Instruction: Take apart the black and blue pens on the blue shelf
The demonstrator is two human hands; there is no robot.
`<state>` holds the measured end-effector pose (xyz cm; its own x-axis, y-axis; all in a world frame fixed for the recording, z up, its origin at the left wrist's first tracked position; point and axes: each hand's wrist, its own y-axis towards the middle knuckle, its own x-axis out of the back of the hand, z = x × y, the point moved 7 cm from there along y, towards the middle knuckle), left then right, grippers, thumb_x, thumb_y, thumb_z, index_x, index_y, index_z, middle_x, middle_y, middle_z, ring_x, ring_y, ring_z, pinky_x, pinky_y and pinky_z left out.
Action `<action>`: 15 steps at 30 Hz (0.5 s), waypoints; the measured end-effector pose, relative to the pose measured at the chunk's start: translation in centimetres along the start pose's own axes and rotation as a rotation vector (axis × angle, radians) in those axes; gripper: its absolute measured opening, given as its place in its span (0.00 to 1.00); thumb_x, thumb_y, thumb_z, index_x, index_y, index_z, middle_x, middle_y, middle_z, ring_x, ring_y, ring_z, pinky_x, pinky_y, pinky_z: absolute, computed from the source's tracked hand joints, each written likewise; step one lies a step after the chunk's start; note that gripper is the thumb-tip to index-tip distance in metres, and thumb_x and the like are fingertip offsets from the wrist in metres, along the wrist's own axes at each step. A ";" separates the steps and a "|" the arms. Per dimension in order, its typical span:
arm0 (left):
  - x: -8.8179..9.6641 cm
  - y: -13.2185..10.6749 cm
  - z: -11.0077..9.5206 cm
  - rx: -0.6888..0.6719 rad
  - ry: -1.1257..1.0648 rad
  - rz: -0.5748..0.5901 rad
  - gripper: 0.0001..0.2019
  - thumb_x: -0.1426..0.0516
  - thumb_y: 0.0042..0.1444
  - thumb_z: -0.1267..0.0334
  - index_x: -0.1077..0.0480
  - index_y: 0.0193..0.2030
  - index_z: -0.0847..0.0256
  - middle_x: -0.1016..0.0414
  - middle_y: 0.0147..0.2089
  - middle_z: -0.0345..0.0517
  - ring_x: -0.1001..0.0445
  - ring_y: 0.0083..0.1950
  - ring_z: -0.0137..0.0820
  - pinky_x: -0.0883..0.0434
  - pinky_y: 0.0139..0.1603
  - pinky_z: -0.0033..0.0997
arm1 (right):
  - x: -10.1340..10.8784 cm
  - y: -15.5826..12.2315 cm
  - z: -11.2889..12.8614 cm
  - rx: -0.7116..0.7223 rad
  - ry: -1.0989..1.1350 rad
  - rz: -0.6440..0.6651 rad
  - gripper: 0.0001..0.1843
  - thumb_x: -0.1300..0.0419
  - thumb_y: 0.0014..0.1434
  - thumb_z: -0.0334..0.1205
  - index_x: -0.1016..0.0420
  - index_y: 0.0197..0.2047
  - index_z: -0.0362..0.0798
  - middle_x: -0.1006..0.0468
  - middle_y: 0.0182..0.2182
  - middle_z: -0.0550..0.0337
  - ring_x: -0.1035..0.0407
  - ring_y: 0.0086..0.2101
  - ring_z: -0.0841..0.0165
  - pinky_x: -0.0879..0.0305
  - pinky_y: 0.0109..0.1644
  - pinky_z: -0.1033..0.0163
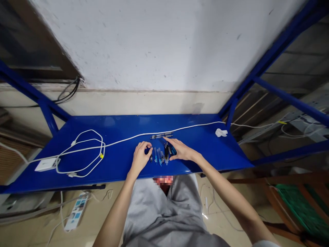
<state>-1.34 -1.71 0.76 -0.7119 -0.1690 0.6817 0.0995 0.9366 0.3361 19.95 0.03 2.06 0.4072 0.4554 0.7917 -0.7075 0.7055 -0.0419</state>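
Observation:
A row of pens (158,157) lies on the blue shelf in front of me, several with clear or bluish barrels and several dark. At the left end of the row is my left hand (141,155), its fingers bent and a gap between thumb and forefinger; nothing shows in its grasp. My right hand (182,150) reaches over the right end with thumb and fingers apart, beside the black pens (167,151), and partly covers pens there. Behind the row, two or so grey-and-black pens (160,136) lie sideways near a white cable.
The white cable (133,137) crosses the blue shelf (123,121) and loops at left by a white adapter box (46,164). A crumpled white tissue (221,132) lies at right. Blue frame bars (259,65) rise at both ends. Below left is a power strip (77,211).

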 end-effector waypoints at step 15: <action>0.4 -0.2 0.4 0.107 0.071 -0.033 0.06 0.43 0.64 0.62 0.35 0.35 0.55 0.32 0.32 0.40 0.32 0.40 0.37 0.33 0.43 0.36 | -0.3 -0.3 0.2 0.016 0.040 -0.058 0.68 0.24 0.52 0.47 0.69 0.79 0.57 0.43 0.72 0.42 0.45 0.69 0.47 0.45 0.71 0.39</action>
<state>-1.92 -1.78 0.65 -0.6621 -0.2179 0.7171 -0.0007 0.9570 0.2901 19.96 -0.40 1.94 0.4706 0.4353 0.7675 -0.6911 0.7227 0.0139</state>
